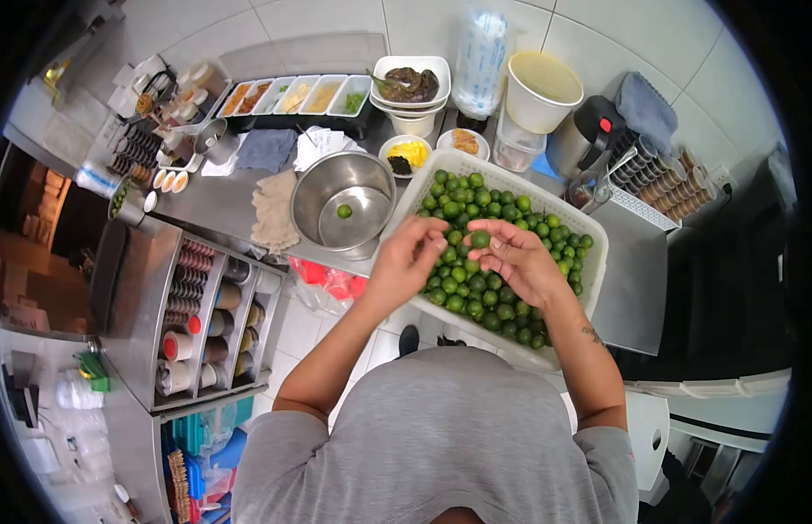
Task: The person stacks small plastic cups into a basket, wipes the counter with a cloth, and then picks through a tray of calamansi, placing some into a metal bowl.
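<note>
A white plastic basket (601, 262) full of small green limes (491, 297) stands at the counter's front edge. Over it, my right hand (519, 258) pinches one lime (480, 239) between its fingertips. My left hand (411, 260) is close by on the left, its thumb and fingers drawn together in a pinch. Whatever may be between those fingertips is too small to make out. Left of the basket sits a round steel pot (314, 214) with a single lime (344, 211) lying on its bottom.
Behind the pot are a topping tray (292, 94), a bowl of yellow and black food (407, 155) and stacked white dishes holding dark peppers (410, 85). A beige cloth (275, 210) lies left of the pot. A thermal jug (585, 135) and stacked cups (677, 179) stand at right.
</note>
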